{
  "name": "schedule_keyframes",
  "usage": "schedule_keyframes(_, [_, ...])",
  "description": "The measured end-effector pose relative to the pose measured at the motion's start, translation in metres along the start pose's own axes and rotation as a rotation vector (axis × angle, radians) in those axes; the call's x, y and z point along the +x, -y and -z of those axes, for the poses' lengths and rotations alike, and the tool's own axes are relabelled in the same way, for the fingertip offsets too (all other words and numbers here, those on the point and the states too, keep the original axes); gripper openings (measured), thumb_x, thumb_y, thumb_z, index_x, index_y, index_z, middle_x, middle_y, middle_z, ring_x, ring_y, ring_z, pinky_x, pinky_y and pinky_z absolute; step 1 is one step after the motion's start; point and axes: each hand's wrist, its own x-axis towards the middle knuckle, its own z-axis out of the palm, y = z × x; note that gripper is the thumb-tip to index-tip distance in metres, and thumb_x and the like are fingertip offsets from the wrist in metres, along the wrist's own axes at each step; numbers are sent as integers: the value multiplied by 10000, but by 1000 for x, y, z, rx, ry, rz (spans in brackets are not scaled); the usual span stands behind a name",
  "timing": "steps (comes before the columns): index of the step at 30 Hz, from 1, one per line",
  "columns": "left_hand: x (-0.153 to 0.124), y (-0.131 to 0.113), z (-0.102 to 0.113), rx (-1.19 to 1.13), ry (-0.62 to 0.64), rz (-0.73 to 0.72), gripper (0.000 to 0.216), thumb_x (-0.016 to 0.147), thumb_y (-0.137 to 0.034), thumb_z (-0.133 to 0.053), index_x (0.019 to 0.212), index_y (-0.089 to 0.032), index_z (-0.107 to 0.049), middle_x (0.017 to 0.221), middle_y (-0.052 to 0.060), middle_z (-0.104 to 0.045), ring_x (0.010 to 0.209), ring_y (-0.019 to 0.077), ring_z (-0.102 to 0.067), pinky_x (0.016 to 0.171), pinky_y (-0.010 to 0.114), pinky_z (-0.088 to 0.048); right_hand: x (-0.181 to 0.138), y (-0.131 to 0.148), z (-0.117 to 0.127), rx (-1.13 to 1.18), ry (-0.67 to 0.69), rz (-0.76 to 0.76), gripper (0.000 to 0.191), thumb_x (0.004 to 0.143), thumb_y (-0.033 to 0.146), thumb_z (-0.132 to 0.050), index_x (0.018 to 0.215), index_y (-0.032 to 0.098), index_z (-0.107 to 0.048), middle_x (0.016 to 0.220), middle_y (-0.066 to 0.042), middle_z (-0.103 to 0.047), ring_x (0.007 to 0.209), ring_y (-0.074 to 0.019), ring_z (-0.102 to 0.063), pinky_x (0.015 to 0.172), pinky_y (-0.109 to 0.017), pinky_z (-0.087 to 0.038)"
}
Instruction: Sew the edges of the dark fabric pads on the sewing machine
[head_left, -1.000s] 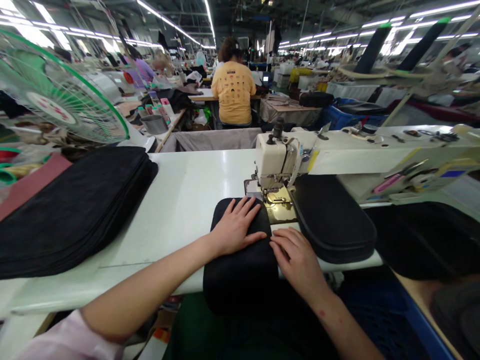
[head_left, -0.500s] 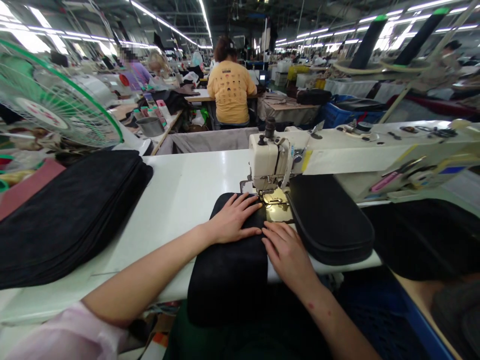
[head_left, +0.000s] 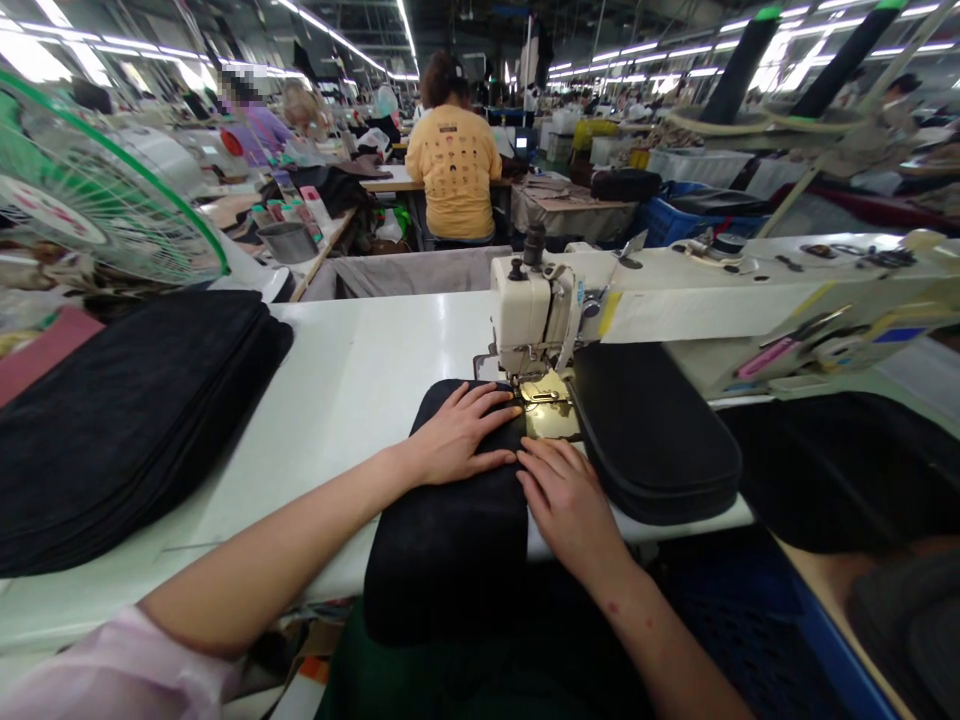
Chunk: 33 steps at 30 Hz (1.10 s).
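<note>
A black fabric piece (head_left: 446, 540) lies on the white table (head_left: 360, 400) and hangs over its front edge. My left hand (head_left: 459, 435) rests flat on the piece's far end, fingers spread toward the brass plate (head_left: 553, 415) under the needle of the cream sewing machine (head_left: 540, 310). Beside it, my right hand (head_left: 564, 498) presses flat on the piece's right edge, fingertips close to the left hand. Neither hand grips anything.
A stack of black fabric pieces (head_left: 127, 420) fills the table's left. A black padded piece (head_left: 652, 430) lies right of the needle. A green-rimmed fan (head_left: 97, 200) stands at far left. A person in a yellow shirt (head_left: 454, 170) sits ahead, back turned.
The black piece has slid a little toward me under both hands, with more of it hanging over the table edge. My view shifted slightly to the right.
</note>
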Motion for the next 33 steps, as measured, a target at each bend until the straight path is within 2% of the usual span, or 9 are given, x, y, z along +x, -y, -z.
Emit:
schedule_keyframes(7, [1, 0, -1, -1, -5, 18, 602, 942, -588, -541, 1450, -268, -497, 1529, 106, -468, 1470, 321, -337, 1215, 584, -233, 5, -2, 1, -42, 22, 33, 273, 995, 184, -484, 1177, 188, -687, 1256, -98, -688, 1149, -288, -587, 1027, -516, -484])
schedule_keyframes(13, [6, 0, -4, 19, -27, 93, 648, 941, -628, -510, 1439, -214, -484, 1553, 130, -440, 1477, 331, -323, 1212, 590, -230, 15, -9, 1, -33, 41, 34, 276, 991, 187, -487, 1189, 210, -679, 1256, -93, -684, 1151, -285, -595, 1037, -513, -479])
schedule_keyframes(19, [17, 14, -5, 41, -60, 106, 633, 934, -616, -537, 1405, -194, -505, 1508, 134, -488, 1464, 324, -347, 1211, 566, -245, 33, -19, -2, -42, 78, 37, 259, 977, 187, -530, 1187, 186, -682, 1265, -110, -677, 1179, -282, -586, 1062, -507, -463])
schedule_keyframes(23, [23, 12, -2, 86, -38, 159, 648, 942, -603, -531, 1423, -170, -491, 1527, 149, -467, 1462, 351, -345, 1190, 604, -270, 41, -17, 1, -36, 85, 15, 265, 972, 167, -516, 1169, 179, -692, 1261, -126, -681, 1197, -289, -585, 1046, -505, -470])
schedule_keyframes(26, [9, -13, -4, 127, -24, 197, 509, 1011, -435, -462, 1426, -143, -496, 1553, 169, -432, 1474, 353, -332, 1187, 583, -299, 22, -2, 10, 34, -21, 0, 281, 997, 182, -468, 1184, 169, -676, 1259, -135, -678, 1193, -280, -597, 1064, -493, -449])
schedule_keyframes(29, [-27, -54, -9, 58, 24, 66, 445, 1014, -239, -413, 1443, -145, -485, 1547, 148, -453, 1483, 299, -338, 1209, 486, -324, -28, 16, 17, 183, -251, -68, 225, 1005, 215, -458, 1056, 196, -676, 1047, -106, -715, 1007, -231, -660, 946, -406, -507])
schedule_keyframes(31, [-58, -82, -10, 7, 65, -16, 482, 1001, -226, -449, 1480, -167, -443, 1568, 121, -433, 1492, 280, -328, 1216, 461, -331, -68, 25, 14, 286, -347, -205, 179, 983, 250, -488, 900, 212, -642, 852, -71, -677, 829, -208, -649, 810, -364, -525])
schedule_keyframes(33, [-85, -104, -10, 11, 76, -23, 539, 997, -288, -505, 1510, -165, -398, 1600, 122, -380, 1503, 286, -305, 1217, 471, -334, -100, 30, 4, 426, -329, -487, 149, 951, 324, -535, 877, 220, -611, 836, -62, -656, 782, -205, -630, 737, -350, -524])
